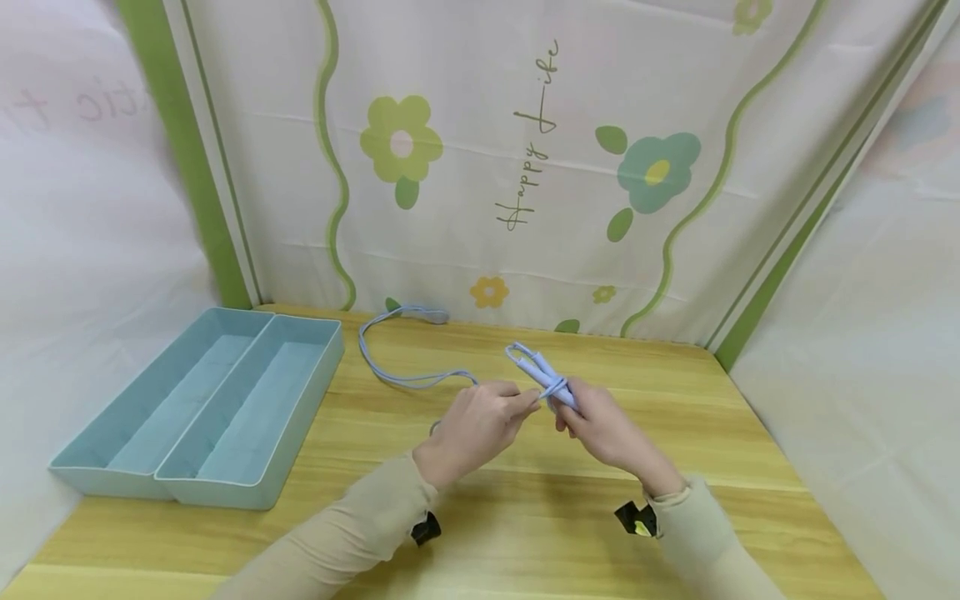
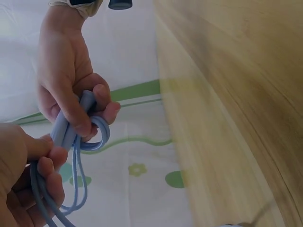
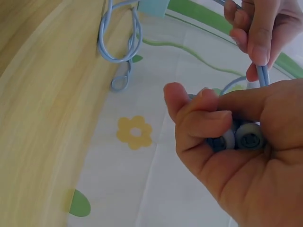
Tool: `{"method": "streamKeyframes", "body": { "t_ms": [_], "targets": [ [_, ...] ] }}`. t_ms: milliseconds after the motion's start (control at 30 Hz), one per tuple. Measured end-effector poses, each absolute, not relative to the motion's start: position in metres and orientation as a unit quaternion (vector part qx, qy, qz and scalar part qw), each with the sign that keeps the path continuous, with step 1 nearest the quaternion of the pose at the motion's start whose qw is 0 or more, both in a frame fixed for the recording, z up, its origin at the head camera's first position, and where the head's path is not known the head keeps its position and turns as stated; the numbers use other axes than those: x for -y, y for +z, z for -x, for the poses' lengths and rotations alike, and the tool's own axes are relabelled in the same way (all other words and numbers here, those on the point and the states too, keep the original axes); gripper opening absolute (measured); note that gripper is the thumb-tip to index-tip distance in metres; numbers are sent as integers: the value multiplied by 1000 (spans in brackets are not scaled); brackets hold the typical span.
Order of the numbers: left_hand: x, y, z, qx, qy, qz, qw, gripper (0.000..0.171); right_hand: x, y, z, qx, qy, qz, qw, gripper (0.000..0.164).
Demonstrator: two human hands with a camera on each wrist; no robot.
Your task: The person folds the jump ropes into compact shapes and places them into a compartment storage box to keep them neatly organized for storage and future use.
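Observation:
My right hand (image 1: 607, 429) grips both light-blue handles of a jump rope, side by side; in the right wrist view their round handle ends (image 3: 249, 136) show in the curled fingers. Cord is wound around the handles (image 1: 542, 371) just ahead of that hand. Close on its left, my left hand (image 1: 480, 425) pinches the doubled cord (image 2: 40, 194) between thumb and fingers. From behind the left hand, the rest of the rope (image 1: 408, 379) curves over the table to the back edge. Both hands are held above the tabletop.
Two long light-blue trays (image 1: 266, 417) stand side by side at the left of the wooden table (image 1: 675, 517). A white flowered curtain (image 1: 465, 225) hangs behind the table's back edge, with more white cloth along both sides.

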State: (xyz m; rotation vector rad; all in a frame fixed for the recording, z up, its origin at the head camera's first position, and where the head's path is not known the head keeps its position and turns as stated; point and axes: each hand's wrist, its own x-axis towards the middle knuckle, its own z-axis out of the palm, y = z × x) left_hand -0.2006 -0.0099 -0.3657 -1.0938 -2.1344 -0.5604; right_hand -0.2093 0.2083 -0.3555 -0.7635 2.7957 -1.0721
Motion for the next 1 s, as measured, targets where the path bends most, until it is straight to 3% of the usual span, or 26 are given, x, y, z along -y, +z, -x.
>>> {"method": "streamKeyframes", "body": {
  "t_ms": [67,167,400,600,1000],
  "targets": [
    [9,-366,201,823,-220,410,326,15,-208,-357,209,-911,-331,245,21,8],
    [8,-367,201,829,-222,398,323,14,-207,-358,209,-918,-312,247,13,28],
    [7,-371,199,820,-204,423,328,14,-210,-359,211,-897,-366,247,31,11],
    [18,-376,198,798,-236,429,351,18,-216,-358,214,-867,-416,268,54,14],
    [15,-386,204,787,-263,446,334,17,-216,-351,212,-793,-531,273,120,25]
  ]
}}
